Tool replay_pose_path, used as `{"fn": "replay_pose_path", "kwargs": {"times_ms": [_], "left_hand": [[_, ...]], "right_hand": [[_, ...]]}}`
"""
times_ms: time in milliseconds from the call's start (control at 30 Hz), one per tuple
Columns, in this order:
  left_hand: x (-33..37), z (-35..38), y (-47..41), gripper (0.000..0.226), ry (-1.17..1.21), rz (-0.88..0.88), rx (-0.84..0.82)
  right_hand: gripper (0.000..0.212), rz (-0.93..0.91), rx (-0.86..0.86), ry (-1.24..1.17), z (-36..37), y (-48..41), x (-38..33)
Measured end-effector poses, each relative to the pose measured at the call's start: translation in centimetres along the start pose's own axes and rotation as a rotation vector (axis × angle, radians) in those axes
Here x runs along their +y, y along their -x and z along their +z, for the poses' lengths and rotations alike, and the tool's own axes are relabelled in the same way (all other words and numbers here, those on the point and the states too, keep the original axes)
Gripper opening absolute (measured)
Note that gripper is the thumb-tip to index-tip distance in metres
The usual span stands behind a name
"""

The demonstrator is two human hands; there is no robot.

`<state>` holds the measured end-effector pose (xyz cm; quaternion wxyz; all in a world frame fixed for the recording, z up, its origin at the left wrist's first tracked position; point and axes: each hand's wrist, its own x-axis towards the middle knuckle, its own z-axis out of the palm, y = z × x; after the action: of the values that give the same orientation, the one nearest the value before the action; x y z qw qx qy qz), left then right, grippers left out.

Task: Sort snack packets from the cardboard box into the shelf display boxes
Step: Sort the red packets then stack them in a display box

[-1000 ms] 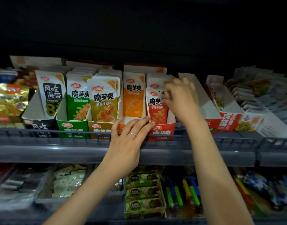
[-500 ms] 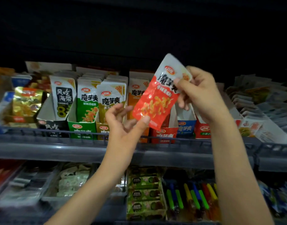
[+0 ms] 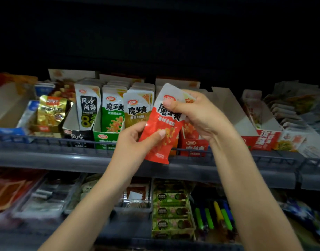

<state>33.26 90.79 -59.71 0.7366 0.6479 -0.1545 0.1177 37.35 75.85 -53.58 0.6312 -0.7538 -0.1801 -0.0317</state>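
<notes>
- My left grip (image 3: 135,142) pinches the lower half of the red packet (image 3: 163,124), with the thumb across the printed front and the fingers curled behind.
- My right grip (image 3: 197,113) holds the packet's top, with the thumb pressed on the front just below the white band and the fingers folded round the back.
- The red packet is held in the air between both grips, clear of the shelf and tilted so its top leans right. In view it overlaps the row of goods, between the olive packets (image 3: 137,113) and the red display box (image 3: 194,147).
- The upper shelf (image 3: 47,160) is grey, with a low wire rail (image 3: 47,140) along its front edge. The display boxes stand side by side behind the rail.
- From the left, the row has gold packets (image 3: 50,111), a black display box (image 3: 77,136) of black-and-white packets (image 3: 87,107), and a green display box (image 3: 105,138) of green packets (image 3: 113,113).
- To the right stand white-walled boxes (image 3: 246,122) with red fronts. Beyond them lie pale packets (image 3: 289,113), too blurred to read.
- The lower shelf (image 3: 119,230) carries flat trays (image 3: 47,200), stacked green cartons (image 3: 172,209), and green, yellow and blue tubes (image 3: 215,214).
- The space above the upper shelf is dark, and no detail can be made out there.
</notes>
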Motion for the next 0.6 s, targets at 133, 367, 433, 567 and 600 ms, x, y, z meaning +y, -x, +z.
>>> {"fn": "replay_pose_path", "kwargs": {"times_ms": [133,367,433,567,600], "left_hand": [[0.2,0.1,0.0,0.006,0.037,0.024,0.014],[0.4,-0.4,-0.2,0.007,0.051,0.032,0.059],[0.2,-0.5,-0.1,0.01,0.025,0.033,0.075],[0.0,-0.6,0.0,0.012,0.017,0.015,0.079],[0.0,-0.6,-0.1,0.011,0.037,-0.009,0.075]], "right_hand": [[0.006,-0.221,0.039,0.309,2.4,0.1,-0.6],[0.025,-0.184,0.002,0.168,2.7,-0.1,0.0],[0.034,-0.066,-0.078,0.076,2.0,0.1,0.2],[0.017,-0.089,-0.101,0.211,1.8,0.4,0.1],[0.015,-0.111,-0.077,0.208,1.9,0.4,-0.1]]}}
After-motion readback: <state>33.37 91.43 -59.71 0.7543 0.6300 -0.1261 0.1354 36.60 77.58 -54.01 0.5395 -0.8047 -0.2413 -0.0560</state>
